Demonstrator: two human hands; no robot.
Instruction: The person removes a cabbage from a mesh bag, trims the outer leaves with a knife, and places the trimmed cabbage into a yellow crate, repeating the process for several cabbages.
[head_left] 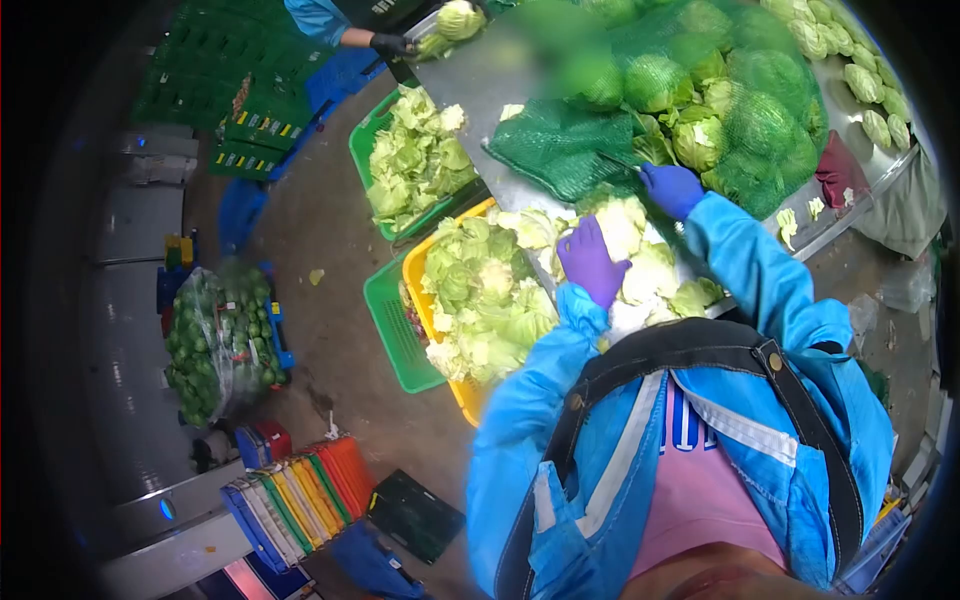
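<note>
My left hand (pixel 595 262), in a purple glove, lies flat with fingers stretched over pale trimmed cabbage leaves (pixel 650 272) on the metal table. Up and to the right, my purple-gloved right hand (pixel 672 190) is closed at the edge of a green mesh sack (pixel 560 150). Something thin shows by its fingertips, too small to name. Just beyond that hand, a cabbage (pixel 698 140) lies at the sack's mouth, with more cabbages inside the mesh.
Left of the table stand a yellow crate (pixel 412 268) and a green crate (pixel 362 135), both heaped with leaves. Trimmed cabbages (pixel 865 85) line the far right. A co-worker's black-gloved hand (pixel 392 45) is at the top. Stacked coloured crates (pixel 300 495) stand lower left.
</note>
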